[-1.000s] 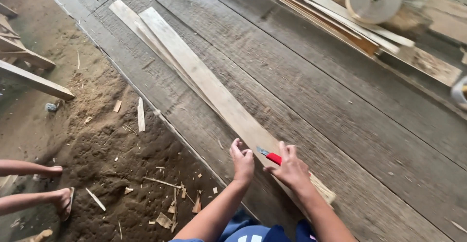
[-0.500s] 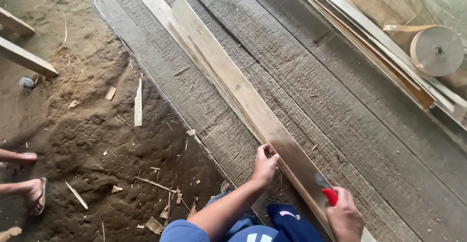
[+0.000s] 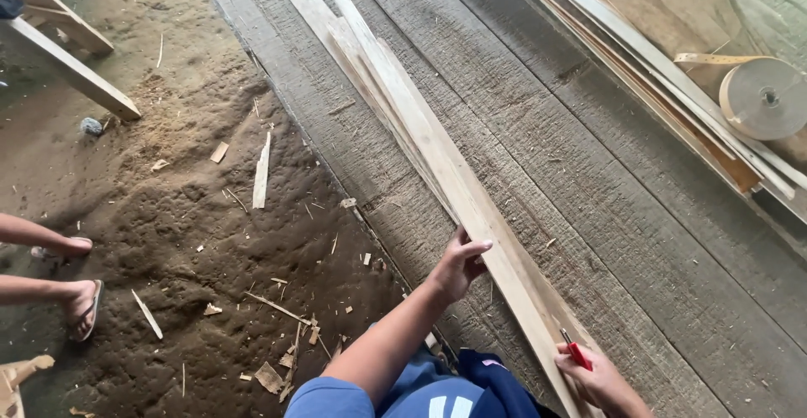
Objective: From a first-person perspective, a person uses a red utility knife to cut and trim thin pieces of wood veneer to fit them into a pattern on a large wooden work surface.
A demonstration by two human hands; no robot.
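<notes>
Near the bottom edge, the right hand (image 3: 598, 378) pinches a red pencil (image 3: 577, 353) between thumb and fingers, its tip resting on the near end of a long pale wooden board (image 3: 458, 187). Just left and a little farther along, the left hand (image 3: 458, 265) grips that board's left edge — thumb on top, fingers curled under the side. From the hands the board runs away toward the far left, lying on a wide bench of grey weathered planks (image 3: 588, 174); thinner pale strips (image 3: 313, 10) show beneath it and fan out at the far end. At the far right of the bench lies a stack of long boards and slats (image 3: 672, 82), with a roll of tan edging tape (image 3: 763, 97) resting on it. Left of the bench is a dirt floor (image 3: 168, 216) strewn with wood chips and offcuts — another person's two feet in sandals (image 3: 76, 279) stand at its left edge, and a timber frame (image 3: 71, 57) rests at the far left.
</notes>
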